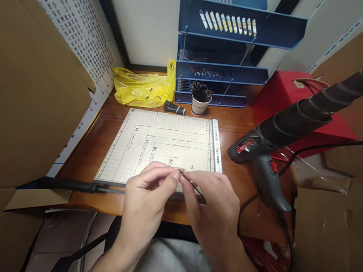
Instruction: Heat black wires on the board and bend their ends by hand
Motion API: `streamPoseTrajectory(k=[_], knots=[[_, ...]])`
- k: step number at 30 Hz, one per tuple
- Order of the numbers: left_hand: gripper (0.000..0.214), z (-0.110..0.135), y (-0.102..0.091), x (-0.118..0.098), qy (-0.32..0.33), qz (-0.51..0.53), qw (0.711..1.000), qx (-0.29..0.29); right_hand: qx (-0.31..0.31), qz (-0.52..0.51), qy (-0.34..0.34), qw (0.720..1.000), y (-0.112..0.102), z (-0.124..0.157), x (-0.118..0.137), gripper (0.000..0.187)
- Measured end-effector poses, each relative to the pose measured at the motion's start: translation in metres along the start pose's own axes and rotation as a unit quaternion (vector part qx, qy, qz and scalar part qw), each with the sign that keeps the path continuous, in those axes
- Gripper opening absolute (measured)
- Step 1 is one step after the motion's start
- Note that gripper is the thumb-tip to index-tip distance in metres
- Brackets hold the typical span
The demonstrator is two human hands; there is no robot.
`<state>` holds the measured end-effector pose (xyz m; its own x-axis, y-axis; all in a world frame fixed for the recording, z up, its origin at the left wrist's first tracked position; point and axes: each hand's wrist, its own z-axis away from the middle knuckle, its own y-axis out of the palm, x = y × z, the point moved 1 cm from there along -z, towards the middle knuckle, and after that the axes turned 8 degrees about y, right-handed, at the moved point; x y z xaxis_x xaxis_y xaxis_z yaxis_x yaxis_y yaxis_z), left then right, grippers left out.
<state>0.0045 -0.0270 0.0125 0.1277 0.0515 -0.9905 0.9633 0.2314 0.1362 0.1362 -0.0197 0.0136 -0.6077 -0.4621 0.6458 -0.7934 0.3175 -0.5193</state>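
Both my hands meet over the near edge of a beige paper cutter board [164, 145]. My left hand [150, 193] pinches one end of a thin black wire piece [190, 181] between thumb and forefinger. My right hand [213, 203] is closed on the same thin piece from the other side. A paper cup [200, 104] full of short black pieces stands behind the board. Beside that cup lies a small bundle of black pieces [174, 108].
A heat gun [284, 133] with a black cord rests at the right, by a red box [287, 99]. A blue stacked file tray [225, 50] and a yellow plastic bag [144, 87] sit at the back. Cardboard walls stand left and right. The cutter's black handle [67, 184] lies along the desk's front.
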Motion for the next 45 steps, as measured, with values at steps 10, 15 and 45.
streamPoseTrajectory(k=[10,15,45], knots=[[0.010,0.000,-0.002,-0.002,0.005,0.026,1.000,0.012,0.089,-0.100,0.103,0.986,-0.002,0.003,0.002,0.018],[0.009,0.001,-0.001,-0.004,0.000,0.059,0.998,0.030,0.138,-0.356,0.317,0.868,0.001,0.005,0.006,0.022],[0.010,-0.005,-0.013,-0.024,0.165,-0.090,0.978,0.089,0.255,-0.536,0.383,0.708,-0.007,-0.006,-0.004,0.023]])
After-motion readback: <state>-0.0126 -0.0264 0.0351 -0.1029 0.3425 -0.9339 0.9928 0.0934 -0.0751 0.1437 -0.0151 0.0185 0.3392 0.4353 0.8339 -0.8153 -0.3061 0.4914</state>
